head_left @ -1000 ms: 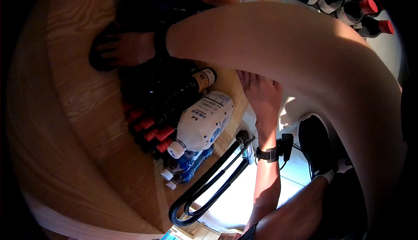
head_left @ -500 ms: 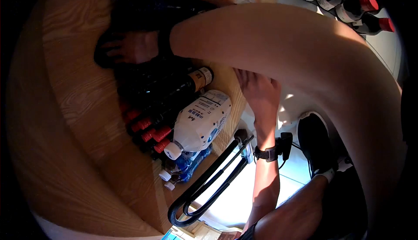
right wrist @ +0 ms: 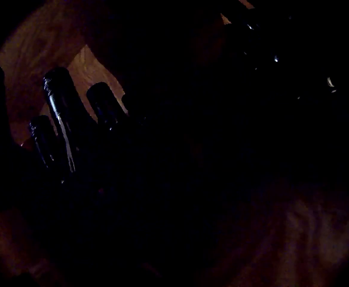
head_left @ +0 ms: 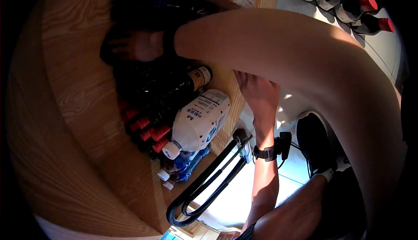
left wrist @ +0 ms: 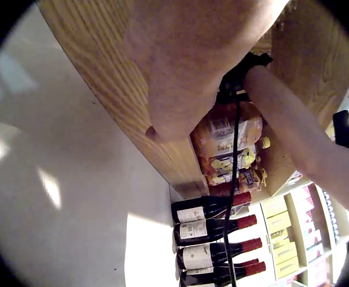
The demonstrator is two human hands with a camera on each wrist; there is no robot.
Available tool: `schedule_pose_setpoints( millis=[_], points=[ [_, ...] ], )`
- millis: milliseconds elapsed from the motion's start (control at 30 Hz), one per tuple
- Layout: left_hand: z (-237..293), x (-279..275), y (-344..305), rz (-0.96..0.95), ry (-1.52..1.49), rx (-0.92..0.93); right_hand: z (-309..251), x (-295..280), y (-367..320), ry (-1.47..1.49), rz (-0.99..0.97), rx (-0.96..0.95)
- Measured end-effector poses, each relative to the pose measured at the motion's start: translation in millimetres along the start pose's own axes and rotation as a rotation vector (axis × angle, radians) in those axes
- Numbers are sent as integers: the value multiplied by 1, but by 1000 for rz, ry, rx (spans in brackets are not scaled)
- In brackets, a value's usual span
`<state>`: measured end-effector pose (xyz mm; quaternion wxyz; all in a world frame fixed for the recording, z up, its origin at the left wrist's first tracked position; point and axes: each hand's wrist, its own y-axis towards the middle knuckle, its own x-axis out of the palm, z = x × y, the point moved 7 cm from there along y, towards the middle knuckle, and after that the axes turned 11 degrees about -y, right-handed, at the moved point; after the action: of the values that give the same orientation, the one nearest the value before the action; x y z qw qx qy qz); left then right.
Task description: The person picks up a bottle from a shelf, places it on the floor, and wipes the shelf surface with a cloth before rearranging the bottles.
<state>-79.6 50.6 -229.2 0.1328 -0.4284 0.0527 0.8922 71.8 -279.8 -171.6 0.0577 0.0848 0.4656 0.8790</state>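
Note:
Deep in the shadowed wooden shelf, my right hand [head_left: 140, 45] has its fingers bent over a dark rounded object [head_left: 106, 49], whose details are lost in shadow. Beneath it lie dark bottles [head_left: 150, 87] with red caps, one with a tan label. The right wrist view is mostly black, showing dark bottle necks [right wrist: 64, 104] at left. My left hand [head_left: 262, 95] rests on the shelf's wooden edge [head_left: 226, 72], its fingertips partly hidden by my right forearm. In the left wrist view, my left hand [left wrist: 183, 84] touches the wood and holds nothing visible.
A large white bottle [head_left: 201, 120] and blue-labelled bottles [head_left: 187, 168] lie beside the dark ones. A black looped handle [head_left: 196, 196] stands below them. Several red-capped bottles [head_left: 348, 11] are on the floor at upper right; orange packages [left wrist: 228, 131] sit near the shelf edge.
My right hand and the dark rounded object have shifted slightly right, toward the shelf's outer edge. My left hand stays on the wood; the view has moved a little.

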Motion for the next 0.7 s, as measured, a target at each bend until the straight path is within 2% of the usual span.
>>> schedule_pose_setpoints(
  millis=[33,67,133,167,267,400,533,633,700],
  points=[
    [-2,1,4,-92,32,-117,7,-1,-5,-722,-202,140],
    [16,-7,10,19,9,90,15,-2,-8,-1702,-50,151],
    [29,-12,11,133,-15,299,-1,-2,-11,-2676,160,141],
    [25,-9,11,128,16,279,-4,-2,-10,-2864,191,185],
    [22,-8,11,139,26,259,-9,-8,-17,-2766,44,176],
    [17,-4,8,126,42,213,-15,-16,-28,-2355,-160,116],
    [19,-6,9,123,24,240,-16,-20,-32,-2041,-279,82],
    [21,-7,9,96,40,211,-16,-17,-32,-2063,-291,63],
    [6,1,2,-67,32,-1,-21,-22,-29,-2160,-241,107]
  ],
)
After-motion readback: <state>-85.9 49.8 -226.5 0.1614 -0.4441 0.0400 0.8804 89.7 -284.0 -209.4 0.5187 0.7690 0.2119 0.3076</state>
